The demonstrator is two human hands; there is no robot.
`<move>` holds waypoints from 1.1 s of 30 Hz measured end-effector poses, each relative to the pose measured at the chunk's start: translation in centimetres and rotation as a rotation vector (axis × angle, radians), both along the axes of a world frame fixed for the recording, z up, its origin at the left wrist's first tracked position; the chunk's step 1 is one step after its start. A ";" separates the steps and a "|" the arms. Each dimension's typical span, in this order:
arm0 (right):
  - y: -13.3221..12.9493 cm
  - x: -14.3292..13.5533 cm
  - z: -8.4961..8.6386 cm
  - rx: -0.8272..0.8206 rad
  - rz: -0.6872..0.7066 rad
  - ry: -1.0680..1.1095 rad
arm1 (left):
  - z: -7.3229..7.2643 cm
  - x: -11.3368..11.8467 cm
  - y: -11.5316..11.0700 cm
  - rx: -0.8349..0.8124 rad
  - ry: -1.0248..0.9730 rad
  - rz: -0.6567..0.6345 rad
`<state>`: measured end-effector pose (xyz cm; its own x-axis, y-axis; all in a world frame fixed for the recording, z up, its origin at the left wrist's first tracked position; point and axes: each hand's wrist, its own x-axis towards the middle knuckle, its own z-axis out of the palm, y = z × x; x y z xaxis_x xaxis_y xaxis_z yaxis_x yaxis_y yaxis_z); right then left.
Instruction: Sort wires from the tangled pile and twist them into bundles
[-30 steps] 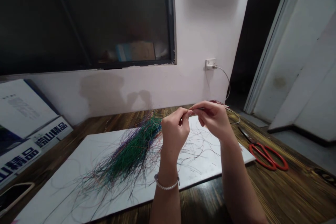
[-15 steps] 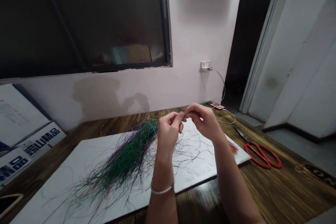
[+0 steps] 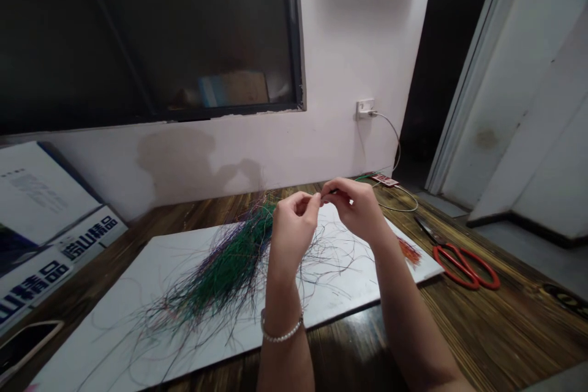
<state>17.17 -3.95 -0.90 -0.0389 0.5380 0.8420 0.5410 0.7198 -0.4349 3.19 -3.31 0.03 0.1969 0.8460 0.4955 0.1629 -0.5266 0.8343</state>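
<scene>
The dark, grained wooden table (image 3: pixel 519 318) met the wall along its far edge. A large white board (image 3: pixel 172 251) lay flat across its middle. Red-handled scissors (image 3: pixel 444 246) lay near the right edge; a red-and-white card (image 3: pixel 386 180), green strands (image 3: pixel 367 176) and pale cable (image 3: pixel 416 202) lay by the far right corner, a phone (image 3: pixel 27 346) and printed box (image 3: pixel 76 251) toward the left.

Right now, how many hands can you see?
2: the left hand and, just to its right, the right hand, both raised above the board. I see no others.
</scene>
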 end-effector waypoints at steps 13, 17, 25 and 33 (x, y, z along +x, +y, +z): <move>-0.7 0.2 0.0 -0.202 -0.047 0.166 | -0.3 -0.5 0.3 0.582 0.342 0.206; -0.8 0.1 0.1 -0.188 -0.021 0.176 | -0.3 -0.4 0.1 0.584 0.346 0.230; -2.4 -0.2 1.0 -0.035 -0.038 0.125 | 0.0 0.1 -0.5 0.639 0.151 0.184; -3.2 0.0 1.4 0.144 -0.085 -0.020 | 0.3 -0.4 -1.1 0.265 -0.099 -0.020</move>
<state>17.14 -7.15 0.50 -0.0157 0.4141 0.9101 0.6100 0.7251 -0.3194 2.82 -4.44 0.31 0.1521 0.6808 0.7165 0.0744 -0.7308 0.6786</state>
